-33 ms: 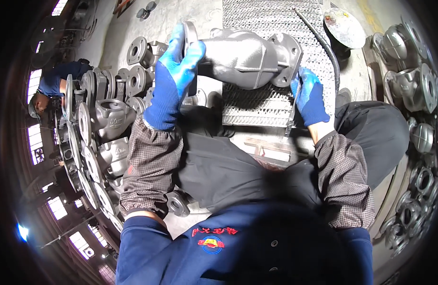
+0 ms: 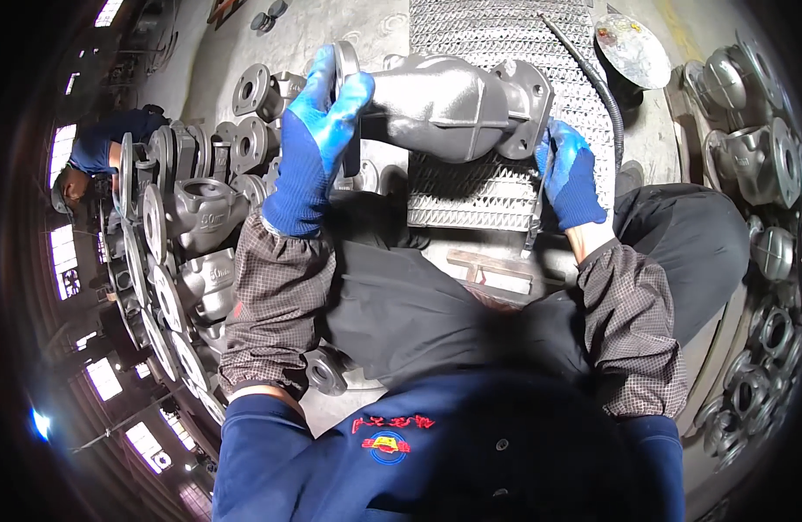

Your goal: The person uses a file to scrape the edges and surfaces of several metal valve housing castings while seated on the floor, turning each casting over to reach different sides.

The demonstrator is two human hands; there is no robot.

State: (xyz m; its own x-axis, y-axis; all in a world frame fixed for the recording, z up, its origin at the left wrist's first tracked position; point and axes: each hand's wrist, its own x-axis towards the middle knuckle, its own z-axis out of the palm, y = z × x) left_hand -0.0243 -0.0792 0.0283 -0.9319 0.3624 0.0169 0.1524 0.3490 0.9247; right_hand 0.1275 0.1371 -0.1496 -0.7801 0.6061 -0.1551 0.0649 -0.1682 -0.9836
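- Grey cast-metal valve body (image 2: 444, 104) with flanged ends is held up over the metal grating tabletop (image 2: 497, 187), near its front edge.
- Left hand (image 2: 318, 139), blue-gloved: fingers wrapped round the left flange.
- Right hand (image 2: 571, 174): fingers curled on the right flange.
- Stacked grey castings (image 2: 197, 226) crowd the left.

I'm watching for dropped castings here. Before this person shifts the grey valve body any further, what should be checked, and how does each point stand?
1. Left hand gripping the near flange of the valve body: ok, gloved fingers wrap it.
2. Right hand on the far flange: ok, it touches the flange edge.
3. Support below: ok, the metal grating lies under the casting; contact cannot tell.
4. Hose clear of the casting: cannot tell, it runs close behind.
5. Stacked castings at the left out of the way: ok, apart.
6. Other person at a distance: ok.
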